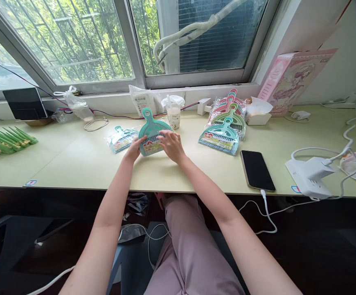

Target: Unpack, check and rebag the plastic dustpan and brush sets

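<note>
A teal dustpan with a small brush and a printed label (151,130) is held up over the table, its handle pointing away. My left hand (134,148) grips its lower left edge. Over its right side is my right hand (172,144), fingers spread and touching or just above the label and brush. Just left of it lies another teal dustpan set (122,138) in clear plastic. To the right, a row of wrapped sets in pink, green and teal (222,133) overlaps on the table.
A cup (174,112) and a plastic packet (143,100) stand behind the dustpan. On the right are a phone (257,170), a power strip (308,180), cables, a tissue box (258,112) and a pink box (294,82). Green items (7,141) lie far left.
</note>
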`<state>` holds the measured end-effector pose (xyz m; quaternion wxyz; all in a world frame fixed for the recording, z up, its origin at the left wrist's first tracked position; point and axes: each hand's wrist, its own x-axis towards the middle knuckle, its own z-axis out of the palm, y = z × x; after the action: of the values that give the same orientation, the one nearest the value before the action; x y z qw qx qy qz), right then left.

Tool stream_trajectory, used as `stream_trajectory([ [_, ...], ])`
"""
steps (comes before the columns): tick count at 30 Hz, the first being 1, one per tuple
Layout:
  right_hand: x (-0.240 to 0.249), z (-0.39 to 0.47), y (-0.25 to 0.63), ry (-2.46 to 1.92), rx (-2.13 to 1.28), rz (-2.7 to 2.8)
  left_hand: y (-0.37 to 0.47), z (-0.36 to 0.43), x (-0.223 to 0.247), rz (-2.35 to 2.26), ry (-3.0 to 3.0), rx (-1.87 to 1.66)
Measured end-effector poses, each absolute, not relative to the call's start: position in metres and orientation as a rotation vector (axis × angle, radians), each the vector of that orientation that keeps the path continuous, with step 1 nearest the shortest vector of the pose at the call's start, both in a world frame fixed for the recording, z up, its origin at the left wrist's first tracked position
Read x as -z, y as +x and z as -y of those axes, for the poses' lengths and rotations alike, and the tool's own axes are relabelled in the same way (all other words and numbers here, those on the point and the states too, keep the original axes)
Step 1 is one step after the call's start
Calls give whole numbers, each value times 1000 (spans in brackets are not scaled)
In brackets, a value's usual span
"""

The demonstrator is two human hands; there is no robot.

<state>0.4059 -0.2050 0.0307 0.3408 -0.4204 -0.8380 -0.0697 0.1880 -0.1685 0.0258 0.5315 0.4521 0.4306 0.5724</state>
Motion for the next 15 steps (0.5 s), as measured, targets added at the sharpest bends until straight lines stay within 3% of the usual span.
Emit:
stream_trajectory([
  [9,-24,201,395,-1385,224,2342,193,171,-28,-1085,1068,-1373],
  [15,-24,199,400,-1176,198,2409,189,166,-28,-1113,967,-1467],
])
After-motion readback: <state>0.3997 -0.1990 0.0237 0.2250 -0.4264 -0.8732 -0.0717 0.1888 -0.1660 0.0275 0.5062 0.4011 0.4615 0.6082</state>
